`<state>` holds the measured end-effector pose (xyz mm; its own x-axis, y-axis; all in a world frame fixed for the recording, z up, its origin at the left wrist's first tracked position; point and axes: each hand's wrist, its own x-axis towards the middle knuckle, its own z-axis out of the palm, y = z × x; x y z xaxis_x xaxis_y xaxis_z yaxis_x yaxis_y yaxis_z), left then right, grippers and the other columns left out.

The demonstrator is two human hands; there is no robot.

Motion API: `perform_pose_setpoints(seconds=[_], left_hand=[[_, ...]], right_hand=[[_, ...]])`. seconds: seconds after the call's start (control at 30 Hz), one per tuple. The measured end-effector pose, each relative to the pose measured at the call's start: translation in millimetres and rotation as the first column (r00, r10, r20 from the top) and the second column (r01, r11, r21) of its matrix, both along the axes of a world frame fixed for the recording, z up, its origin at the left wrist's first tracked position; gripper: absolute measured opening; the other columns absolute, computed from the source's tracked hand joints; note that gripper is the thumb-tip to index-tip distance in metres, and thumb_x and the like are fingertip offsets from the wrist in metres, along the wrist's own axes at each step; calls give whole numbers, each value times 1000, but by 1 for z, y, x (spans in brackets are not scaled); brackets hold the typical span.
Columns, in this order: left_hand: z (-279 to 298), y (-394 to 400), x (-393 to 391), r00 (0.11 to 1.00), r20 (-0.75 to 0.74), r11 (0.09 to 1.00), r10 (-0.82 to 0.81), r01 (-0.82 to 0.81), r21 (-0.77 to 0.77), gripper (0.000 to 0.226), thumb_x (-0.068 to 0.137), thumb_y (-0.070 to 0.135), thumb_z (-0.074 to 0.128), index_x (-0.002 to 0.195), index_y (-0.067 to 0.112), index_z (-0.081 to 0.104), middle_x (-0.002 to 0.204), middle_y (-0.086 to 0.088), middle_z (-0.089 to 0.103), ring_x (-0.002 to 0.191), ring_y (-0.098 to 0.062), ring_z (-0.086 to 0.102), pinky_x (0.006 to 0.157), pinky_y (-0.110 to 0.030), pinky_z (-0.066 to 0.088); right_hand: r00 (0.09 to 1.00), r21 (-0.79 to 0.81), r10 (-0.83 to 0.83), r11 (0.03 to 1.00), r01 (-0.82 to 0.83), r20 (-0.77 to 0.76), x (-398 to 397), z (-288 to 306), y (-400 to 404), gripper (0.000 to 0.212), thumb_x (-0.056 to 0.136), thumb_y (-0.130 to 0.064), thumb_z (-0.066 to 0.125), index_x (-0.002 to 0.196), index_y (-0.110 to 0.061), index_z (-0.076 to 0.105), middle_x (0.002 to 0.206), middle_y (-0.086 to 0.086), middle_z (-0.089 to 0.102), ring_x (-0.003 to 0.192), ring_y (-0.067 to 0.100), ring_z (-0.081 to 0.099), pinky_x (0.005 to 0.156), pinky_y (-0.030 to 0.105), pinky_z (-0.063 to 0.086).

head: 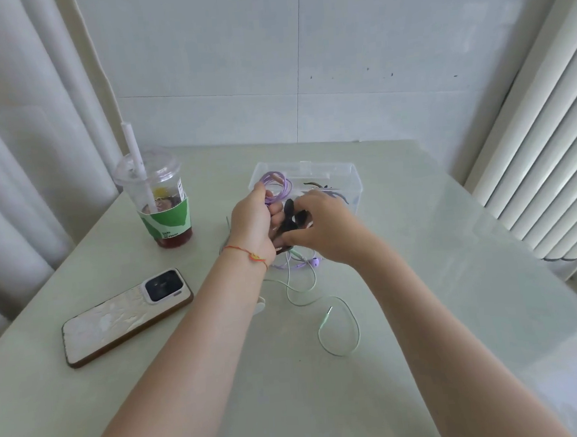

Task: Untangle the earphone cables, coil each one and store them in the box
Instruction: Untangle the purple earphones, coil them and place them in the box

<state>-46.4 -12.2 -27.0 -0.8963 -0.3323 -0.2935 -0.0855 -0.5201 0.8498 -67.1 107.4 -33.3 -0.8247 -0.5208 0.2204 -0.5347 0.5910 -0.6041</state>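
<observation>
While hands (291, 225) grip cables (279, 184), cup (163, 206) reads "FRESH".

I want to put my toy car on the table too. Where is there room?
Bare table lies right of the green cable and the clear box. There is more at the near edge, below the phone. It is crowded mid-table, where both hands work the cables, and around the drink cup.

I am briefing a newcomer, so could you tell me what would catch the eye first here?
Mid-table, the left hand and right hand grip tangled purple, black and green earphone cables before the clear box. An iced drink cup and a phone lie left.
</observation>
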Motion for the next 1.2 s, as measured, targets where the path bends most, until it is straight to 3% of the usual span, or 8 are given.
perform_pose_setpoints(seconds=[0.2,0.37,0.47,0.57,0.7,0.93,1.07,1.2], left_hand=[[-3,-8,-3,986,-44,986,162,-160,55,31,100,27,41,70,18,36,42,6,28,35,-13,24,39,-13,26],[-1,-14,-4,970,-86,968,228,-217,126,29,101,26,38,74,17,39,47,5,28,34,-12,25,48,-23,27],[-3,-17,-4,962,-74,960,262,-252,120,30,101,28,38,73,18,39,44,7,32,34,-11,27,44,-19,28],[-5,-18,-5,953,-56,953,298,-293,80,29,100,29,39,73,19,40,40,10,35,32,-10,29,46,-20,26],[-8,-21,-8,937,-90,941,338,-334,57,28,99,28,38,73,18,39,43,8,33,38,-12,25,49,-24,27],[-9,-22,-10,972,-218,974,92,-134,-183,32,100,25,37,69,20,36,48,8,26,44,-13,19,50,-27,21],[-6,-12,-3,960,-237,979,-146,106,-173,34,103,28,38,71,18,45,49,7,26,39,-10,19,58,-29,16],[-4,-12,0,931,-234,954,-280,243,-175,38,103,29,39,68,17,47,47,7,28,37,-8,20,59,-30,17]], right_hand=[[1000,-121,26,992,-26,-4,6,-3,-5,35,72,-37,82,92,-16,63,91,-2,45,84,5,46,70,9,38],[1000,-180,22,983,-26,-21,10,-8,-11,30,75,-36,81,93,-17,67,95,-2,47,85,7,48,74,18,45],[997,-206,74,976,-74,-10,15,-8,-15,21,79,-31,78,95,-22,68,99,-1,51,85,2,49,70,11,39],[995,-196,101,975,-104,-28,18,-7,-17,21,84,-28,74,102,-21,69,88,-7,52,81,-5,48,67,8,36],[996,-150,92,984,-92,-7,20,-11,-19,22,89,-28,66,95,-7,64,73,-1,53,68,10,43,59,15,34],[994,-310,-26,949,59,110,7,-1,-1,22,86,-27,59,91,-6,64,77,12,66,70,23,62,68,38,52],[987,-368,-12,927,71,161,0,4,12,15,93,-14,58,102,-5,66,79,6,67,68,10,63,69,32,56],[991,-374,27,927,24,132,-1,7,17,16,94,-12,57,106,-8,67,89,15,69,81,26,66,77,43,56]])
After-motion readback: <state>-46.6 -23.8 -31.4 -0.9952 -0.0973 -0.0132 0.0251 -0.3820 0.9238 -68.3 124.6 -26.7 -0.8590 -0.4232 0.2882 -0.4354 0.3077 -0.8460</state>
